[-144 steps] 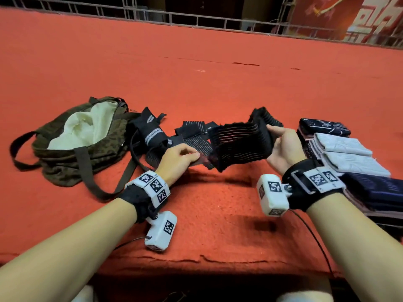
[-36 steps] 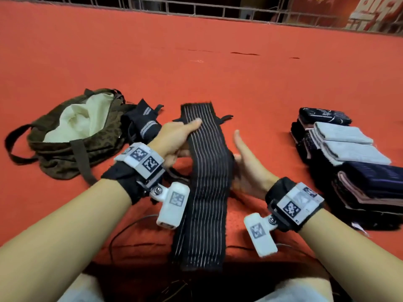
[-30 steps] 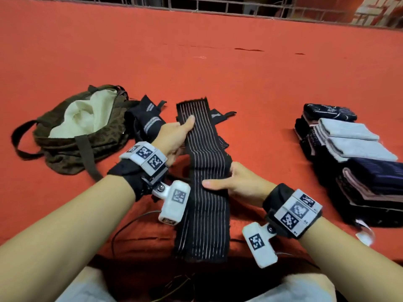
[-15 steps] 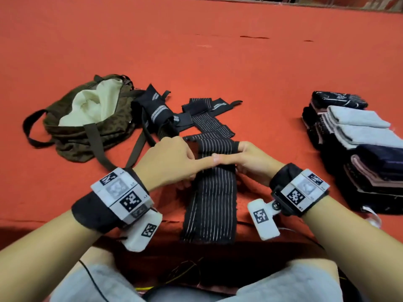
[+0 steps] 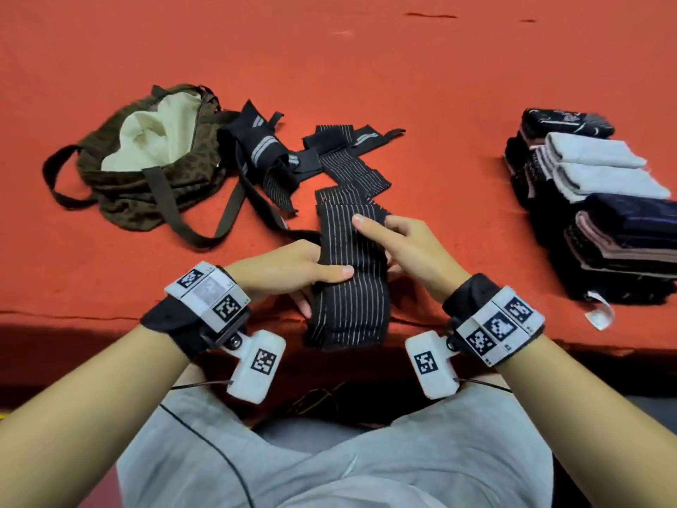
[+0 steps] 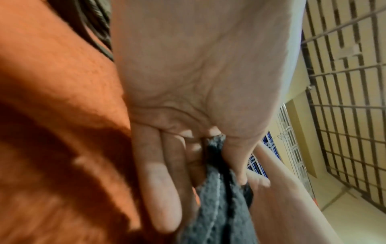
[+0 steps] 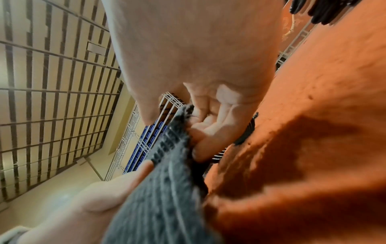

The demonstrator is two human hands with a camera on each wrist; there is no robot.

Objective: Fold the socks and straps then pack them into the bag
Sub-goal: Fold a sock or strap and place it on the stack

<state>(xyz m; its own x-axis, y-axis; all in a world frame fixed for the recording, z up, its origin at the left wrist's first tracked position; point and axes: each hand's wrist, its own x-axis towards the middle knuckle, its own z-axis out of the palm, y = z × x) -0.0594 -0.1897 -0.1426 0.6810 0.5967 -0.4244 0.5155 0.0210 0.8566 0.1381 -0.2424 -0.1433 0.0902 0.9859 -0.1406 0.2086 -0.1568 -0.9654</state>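
Observation:
A black strap with thin pale stripes (image 5: 348, 287) lies folded over itself at the red table's near edge, its near end hanging off. My left hand (image 5: 318, 278) pinches its left edge, thumb on top and fingers beneath; the left wrist view shows the strap (image 6: 219, 198) between thumb and fingers. My right hand (image 5: 377, 232) grips the right edge near the far fold, a finger lying across the top. In the right wrist view the fingers curl under the strap (image 7: 167, 189). The olive bag (image 5: 146, 177) lies open at the left, showing its cream lining.
Loose black straps (image 5: 278, 155) lie tangled between the bag and my hands, another (image 5: 348, 152) beyond. A stack of folded socks (image 5: 604, 199) sits at the right. The bag's long handles (image 5: 205, 232) trail toward me. Bare red cloth (image 5: 329, 60) stretches far back.
The long strap that lay flat has been doubled over toward me and is now shorter. Both hands have gone from the fold line to its side edges, the left nearer me.

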